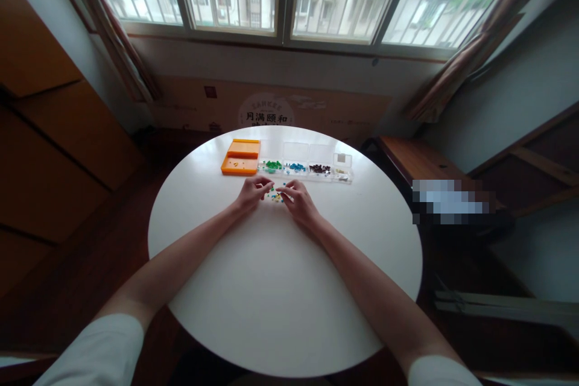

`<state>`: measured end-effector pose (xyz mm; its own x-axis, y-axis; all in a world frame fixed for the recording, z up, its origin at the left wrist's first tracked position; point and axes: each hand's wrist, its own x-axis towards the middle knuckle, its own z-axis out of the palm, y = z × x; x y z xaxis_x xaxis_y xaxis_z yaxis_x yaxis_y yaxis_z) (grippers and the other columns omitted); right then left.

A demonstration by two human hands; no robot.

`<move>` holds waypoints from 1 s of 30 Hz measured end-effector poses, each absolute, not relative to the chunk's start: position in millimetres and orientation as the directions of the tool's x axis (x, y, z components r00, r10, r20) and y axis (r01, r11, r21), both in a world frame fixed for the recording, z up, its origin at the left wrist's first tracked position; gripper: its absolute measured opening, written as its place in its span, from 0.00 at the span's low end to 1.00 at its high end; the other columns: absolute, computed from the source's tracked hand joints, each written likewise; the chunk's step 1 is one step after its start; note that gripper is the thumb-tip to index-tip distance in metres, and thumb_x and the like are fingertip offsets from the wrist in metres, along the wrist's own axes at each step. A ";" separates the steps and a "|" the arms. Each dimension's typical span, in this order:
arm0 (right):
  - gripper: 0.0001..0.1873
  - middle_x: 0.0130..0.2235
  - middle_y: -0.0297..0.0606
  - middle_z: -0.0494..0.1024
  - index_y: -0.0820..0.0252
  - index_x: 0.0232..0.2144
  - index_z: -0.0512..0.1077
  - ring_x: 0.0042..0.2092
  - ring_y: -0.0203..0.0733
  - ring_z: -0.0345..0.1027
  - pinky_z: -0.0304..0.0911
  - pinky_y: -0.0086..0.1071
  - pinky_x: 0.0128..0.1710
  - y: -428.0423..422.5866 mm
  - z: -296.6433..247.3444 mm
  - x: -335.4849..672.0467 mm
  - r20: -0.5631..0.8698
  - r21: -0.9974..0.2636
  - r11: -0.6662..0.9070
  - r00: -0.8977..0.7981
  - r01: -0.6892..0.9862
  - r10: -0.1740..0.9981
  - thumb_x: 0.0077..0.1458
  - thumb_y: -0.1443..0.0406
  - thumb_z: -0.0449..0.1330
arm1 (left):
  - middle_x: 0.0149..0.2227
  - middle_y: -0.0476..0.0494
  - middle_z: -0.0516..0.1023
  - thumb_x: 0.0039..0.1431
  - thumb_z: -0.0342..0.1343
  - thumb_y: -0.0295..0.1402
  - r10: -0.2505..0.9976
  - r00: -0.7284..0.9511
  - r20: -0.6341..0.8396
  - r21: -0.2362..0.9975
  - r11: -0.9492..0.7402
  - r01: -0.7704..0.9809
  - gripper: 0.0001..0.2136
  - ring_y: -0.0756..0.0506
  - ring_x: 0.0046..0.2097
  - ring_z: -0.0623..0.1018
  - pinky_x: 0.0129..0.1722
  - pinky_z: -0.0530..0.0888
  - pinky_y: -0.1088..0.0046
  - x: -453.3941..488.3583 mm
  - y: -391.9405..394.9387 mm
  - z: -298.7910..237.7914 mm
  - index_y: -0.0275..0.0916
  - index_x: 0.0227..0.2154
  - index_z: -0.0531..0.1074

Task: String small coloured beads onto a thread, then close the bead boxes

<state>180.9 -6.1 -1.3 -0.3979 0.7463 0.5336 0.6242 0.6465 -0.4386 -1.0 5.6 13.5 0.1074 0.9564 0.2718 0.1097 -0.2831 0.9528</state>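
Over the far middle part of the white round table [280, 289], both hands are close together, fingertips facing. My left hand [253, 191] is closed, thumb and fingers pinched; a bit of green shows by its tips, but what it holds is too small to make out. My right hand [297, 198] is closed too, its fingertips pinched near the left ones, on something I cannot make out. Between and just under them lies a scatter of tiny yellow, blue and green pieces [277, 197].
Beyond the hands stands an open orange box [239, 172] with a few small bits inside. Beside it, open clear cases hold green pieces [274, 165], blue pieces [297, 167] and dark pieces [320, 169]. A wooden bench [407, 160] stands at the right.
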 end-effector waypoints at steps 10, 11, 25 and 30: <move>0.10 0.39 0.43 0.68 0.53 0.38 0.76 0.43 0.45 0.60 0.61 0.40 0.45 -7.3 -0.3 179.2 0.486 -0.392 0.649 -0.453 0.652 0.748 0.55 0.67 0.57 | 0.23 0.47 0.72 0.47 0.61 0.40 0.960 0.096 0.263 0.955 -0.274 0.115 0.14 0.56 0.19 0.66 0.15 0.63 0.81 -1.3 5.0 14.2 0.31 0.27 0.74; 0.10 0.39 0.43 0.68 0.54 0.37 0.77 0.43 0.45 0.60 0.61 0.40 0.45 -6.7 -1.2 179.2 0.490 -0.410 0.647 -0.443 0.643 0.750 0.55 0.67 0.57 | 0.23 0.46 0.72 0.46 0.61 0.40 0.959 0.096 0.266 0.954 -0.276 0.117 0.14 0.56 0.19 0.66 0.15 0.63 0.81 -1.5 5.2 13.7 0.31 0.27 0.74; 0.09 0.34 0.39 0.75 0.60 0.34 0.73 0.36 0.39 0.69 0.64 0.33 0.38 -6.8 0.7 179.2 0.497 -0.757 0.541 -0.215 0.366 0.841 0.55 0.64 0.55 | 0.24 0.47 0.73 0.52 0.57 0.41 0.906 0.191 0.378 0.851 -0.421 0.314 0.14 0.55 0.20 0.65 0.18 0.63 0.80 0.3 0.5 10.2 0.33 0.28 0.74; 0.12 0.31 0.37 0.76 0.61 0.32 0.73 0.33 0.38 0.70 0.66 0.32 0.35 -8.3 -1.7 175.8 0.395 -0.894 0.420 -0.167 0.154 0.903 0.49 0.58 0.60 | 0.25 0.47 0.73 0.54 0.55 0.39 0.818 0.303 0.488 0.712 -0.574 0.403 0.11 0.54 0.23 0.65 0.23 0.64 0.79 1.6 -3.7 10.2 0.35 0.30 0.75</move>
<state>175.8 -8.3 -1.7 -0.1668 0.9033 0.3953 0.1540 0.4199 -0.8944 1.6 -3.7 10.2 0.3030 0.8185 0.4881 0.4034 -0.5742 0.7124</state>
